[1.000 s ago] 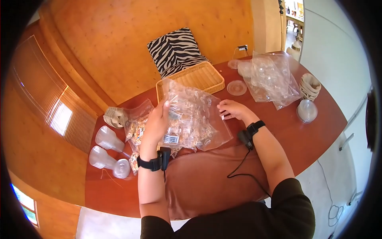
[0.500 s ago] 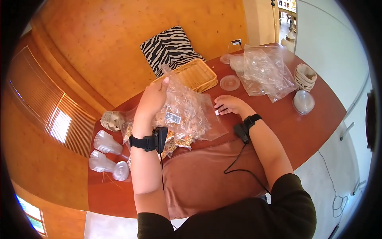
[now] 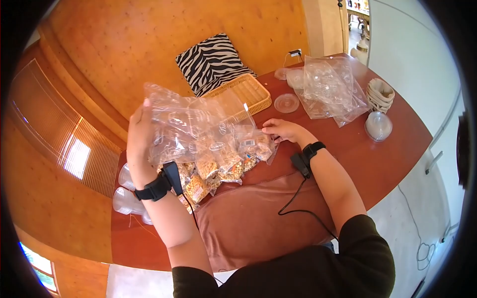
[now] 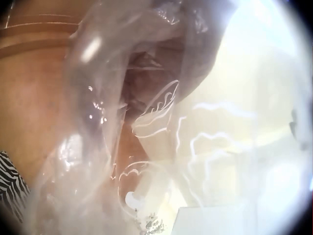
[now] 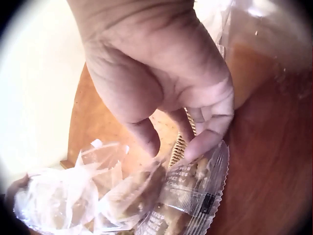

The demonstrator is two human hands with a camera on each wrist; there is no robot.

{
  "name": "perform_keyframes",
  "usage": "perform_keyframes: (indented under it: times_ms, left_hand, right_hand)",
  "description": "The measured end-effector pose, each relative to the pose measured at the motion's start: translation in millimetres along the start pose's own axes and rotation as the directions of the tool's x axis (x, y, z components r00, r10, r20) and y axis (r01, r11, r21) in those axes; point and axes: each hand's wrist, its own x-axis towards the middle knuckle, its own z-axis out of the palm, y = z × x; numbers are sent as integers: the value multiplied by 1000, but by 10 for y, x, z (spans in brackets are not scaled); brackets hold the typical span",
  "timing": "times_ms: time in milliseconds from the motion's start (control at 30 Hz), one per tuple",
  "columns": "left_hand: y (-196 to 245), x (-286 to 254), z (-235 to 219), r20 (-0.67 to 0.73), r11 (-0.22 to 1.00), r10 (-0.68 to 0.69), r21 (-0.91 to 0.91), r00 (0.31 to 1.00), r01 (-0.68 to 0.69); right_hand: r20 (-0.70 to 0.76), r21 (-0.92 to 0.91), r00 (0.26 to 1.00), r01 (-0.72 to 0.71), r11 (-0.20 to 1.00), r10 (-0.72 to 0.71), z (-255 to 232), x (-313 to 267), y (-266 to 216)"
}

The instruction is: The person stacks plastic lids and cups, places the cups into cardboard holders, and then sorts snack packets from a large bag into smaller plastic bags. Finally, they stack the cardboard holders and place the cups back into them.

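A large clear plastic bag [image 3: 186, 116] with white printing is gripped by my left hand [image 3: 141, 130] at its left side, raised above the table. In the left wrist view this clear plastic bag [image 4: 156, 132] fills most of the picture. Under and beside it lies a heap of small snack packets [image 3: 198, 186]. My right hand [image 3: 285, 130] is at the right end of the plastic, its fingers loosely bent. In the right wrist view the thumb and fingertips stand apart, right at the upper edge of a clear snack packet [image 5: 188, 196].
A wicker basket [image 3: 261, 102] stands at the back, before a zebra-striped cushion [image 3: 208, 62]. Clear bags [image 3: 330, 89], a round lid [image 3: 286, 103], beige containers [image 3: 380, 94] and clear bowls [image 3: 378, 126] are on the right. Stacked plastic cups [image 3: 125, 200] stand left.
My left hand has moved left, drawing the large bag with it and uncovering more snack packets. A packet now shows by my right fingertips; the right hand has barely moved.
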Motion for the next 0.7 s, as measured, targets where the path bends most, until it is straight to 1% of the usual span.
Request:
perform_keyframes:
  times_ms: [33,100,133,233,267,300,333,367,433,500,533,567,600,633,700]
  left_hand:
    - [-55,-2,-66,-73,998,0,-61,997,-5]
    - [-189,-7,-186,-217,984,-15,-179,976,-25]
    - [-206,-45,-269,-205,969,-61,-245,977,9]
    - [-231,-177,-245,-285,906,-118,-422,951,-15]
    - [-282,-206,-226,-265,881,-124,-472,956,-17]
    - [-380,-217,-185,-246,853,-127,-522,961,-21]
    - [-488,-221,-140,-227,821,-128,-570,965,-25]
    - [-615,-218,-82,-239,809,-161,-588,958,-11]
    - [-875,-206,65,-259,780,-224,-626,940,14]
    - [-991,-280,220,-209,701,-231,-713,950,13]
    - [-1135,-282,270,-160,646,-218,-763,963,19]
    - [-1014,-377,312,-110,627,-255,-775,961,77]
    - [-1075,-330,345,-152,637,-255,-769,955,48]
    - [-1146,-303,386,-195,645,-264,-764,945,23]
    - [-984,-353,388,-178,626,-224,-780,958,2]
  right_hand:
    - [0,3,1000,7,1000,-7,31,-6,-16]
    - [87,-15,996,-1,1000,2,83,-23,-56]
    - [131,-25,991,-4,1000,7,112,-30,-77]
    - [218,-109,976,47,993,-22,231,-58,-113]
    - [294,-178,954,114,977,-58,318,-237,-267]
    - [298,-325,948,215,921,-116,356,-182,-218]
    - [311,-462,935,307,832,-172,386,-76,-129]
    - [334,-584,916,386,714,-222,453,-86,-172]
    - [239,-690,948,319,650,-212,482,-250,-341]
    - [141,-792,963,250,557,-231,470,-428,-575]
    - [83,-822,957,223,524,-278,459,-504,-633]
    - [28,-851,944,195,488,-328,448,-586,-664]
    - [-22,-878,924,165,449,-381,429,-661,-720]
    - [-71,-854,922,141,501,-381,411,-744,-810]
    - [-166,-798,913,97,595,-372,379,-906,-1012]
